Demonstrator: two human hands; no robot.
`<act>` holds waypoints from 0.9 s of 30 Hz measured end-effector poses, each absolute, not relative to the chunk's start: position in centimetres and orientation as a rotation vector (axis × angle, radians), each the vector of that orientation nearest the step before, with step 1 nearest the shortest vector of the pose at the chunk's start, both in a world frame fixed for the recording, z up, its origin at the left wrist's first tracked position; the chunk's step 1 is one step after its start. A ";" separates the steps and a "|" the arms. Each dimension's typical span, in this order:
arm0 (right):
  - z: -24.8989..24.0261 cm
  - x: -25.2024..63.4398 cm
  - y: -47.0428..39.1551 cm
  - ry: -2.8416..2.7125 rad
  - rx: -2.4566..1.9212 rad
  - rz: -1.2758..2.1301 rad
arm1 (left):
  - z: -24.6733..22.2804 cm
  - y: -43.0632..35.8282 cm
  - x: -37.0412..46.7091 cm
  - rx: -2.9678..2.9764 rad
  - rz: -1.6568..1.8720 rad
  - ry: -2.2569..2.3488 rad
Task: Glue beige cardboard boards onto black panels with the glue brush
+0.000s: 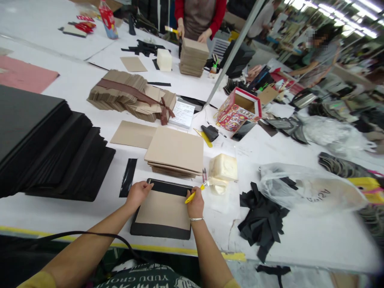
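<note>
In front of me lies a black sheet with a tan cardboard panel on it and a black strip along the panel's far edge. My left hand pinches the far left corner of the black piece. My right hand is closed around a brush with a yellow handle and rests at the far right corner. The brush's tip points toward a pale block-shaped tub. Just beyond the work stands a stack of tan cardboard panels.
Stacked black sheets fill the left side. Black strips lie heaped at right, beside a clear plastic bag. Farther back are a tied cardboard bundle, a red box and a metal pole. A co-worker stands across the table.
</note>
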State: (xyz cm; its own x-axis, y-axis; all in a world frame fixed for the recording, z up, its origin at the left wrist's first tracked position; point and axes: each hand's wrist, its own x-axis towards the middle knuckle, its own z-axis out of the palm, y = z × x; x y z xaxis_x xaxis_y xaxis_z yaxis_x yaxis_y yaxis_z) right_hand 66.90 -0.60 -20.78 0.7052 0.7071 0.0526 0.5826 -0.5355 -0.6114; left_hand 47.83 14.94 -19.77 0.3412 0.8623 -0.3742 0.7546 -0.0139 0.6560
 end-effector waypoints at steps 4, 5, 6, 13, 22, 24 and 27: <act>-20.7 66.9 -0.6 -0.964 -2.314 0.266 | -19.9 14.9 48.0 1.783 0.112 1.478; -20.7 66.9 -0.7 -0.965 -2.316 0.260 | -19.9 14.9 48.1 1.783 0.099 1.490; -20.7 66.9 -0.7 -0.968 -2.319 0.254 | -19.9 14.9 48.1 1.785 0.088 1.496; -21.2 66.9 -0.4 -1.009 -2.345 0.230 | -20.1 15.1 48.1 1.892 0.042 1.476; -20.6 66.2 -1.0 -1.113 -2.271 -0.027 | -18.9 13.5 48.0 2.472 0.202 1.220; -20.7 64.9 -1.2 -1.264 -2.129 0.014 | -19.2 11.6 48.6 2.683 0.233 0.815; -21.2 63.3 -1.5 -1.424 -2.050 0.113 | -20.0 9.8 49.1 2.761 0.079 0.432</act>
